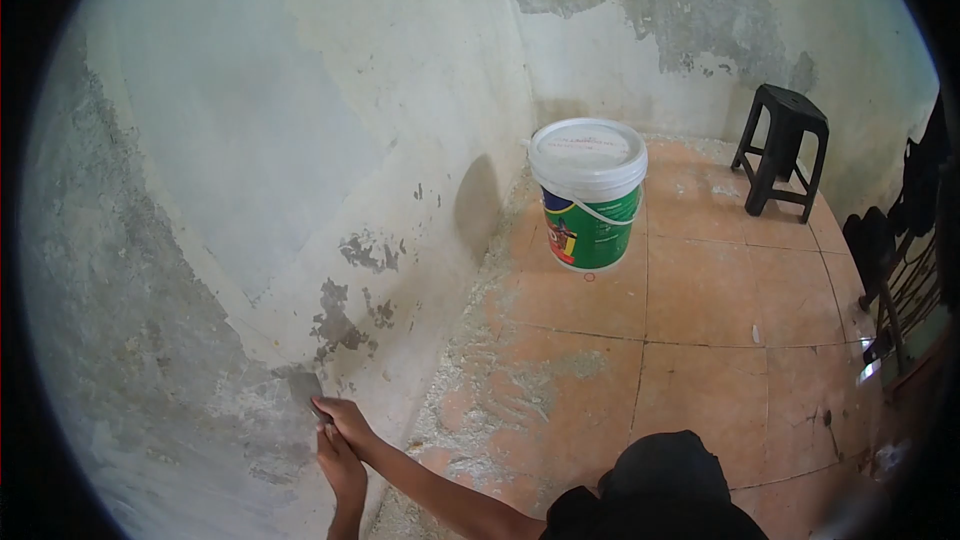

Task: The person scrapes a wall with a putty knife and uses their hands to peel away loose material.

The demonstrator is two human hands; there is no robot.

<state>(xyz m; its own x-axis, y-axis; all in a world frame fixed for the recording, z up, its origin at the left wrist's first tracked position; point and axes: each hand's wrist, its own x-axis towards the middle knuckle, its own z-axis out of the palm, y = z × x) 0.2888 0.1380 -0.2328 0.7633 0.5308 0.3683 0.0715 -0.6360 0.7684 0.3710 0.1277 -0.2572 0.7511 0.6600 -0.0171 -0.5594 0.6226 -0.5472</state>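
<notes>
A scraper with a flat grey blade lies against the wall at the lower left, along the border between bare grey plaster and pale paint. My right hand is closed around its handle, close to the blade. Just below, my left hand is closed too, with its fingers up at the lower end of the same handle. Most of the handle is hidden by my hands. Dark grey patches of exposed plaster show just above the blade.
Pale flakes litter the tiled floor along the wall's foot. A green bucket with a white lid stands near the corner. Behind it to the right is a black plastic stool. Dark cloth hangs at the right edge.
</notes>
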